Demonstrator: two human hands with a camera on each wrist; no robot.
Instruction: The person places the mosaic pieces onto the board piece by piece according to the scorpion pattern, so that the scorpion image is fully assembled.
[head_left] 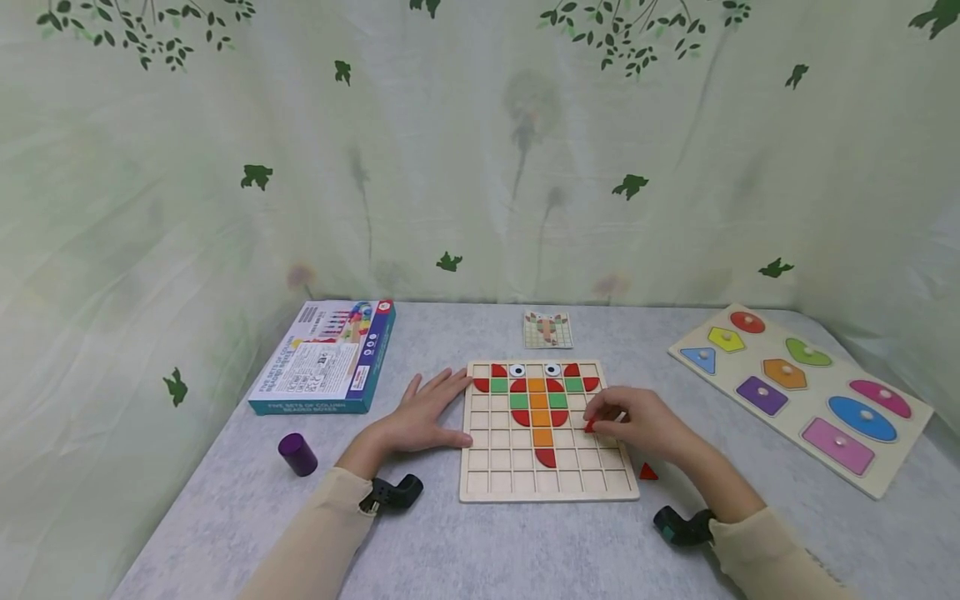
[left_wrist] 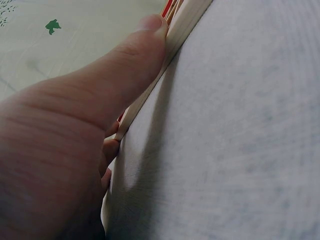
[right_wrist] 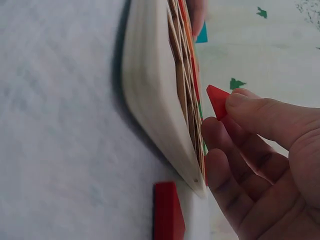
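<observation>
A wooden grid board lies in the middle of the table, with red, green and orange pieces and two eye pieces set in its upper squares and down its middle. My left hand rests at the board's left edge, fingers spread and thumb against the rim. Over the right side of the board, my right hand pinches a red triangle piece between thumb and fingers. Another red triangle piece lies on the table just off the board's lower right edge.
A small pattern card lies behind the board. To the left are a flat game box and a purple cylinder. A knobbed shape puzzle lies at the right. A curtain hangs behind the table.
</observation>
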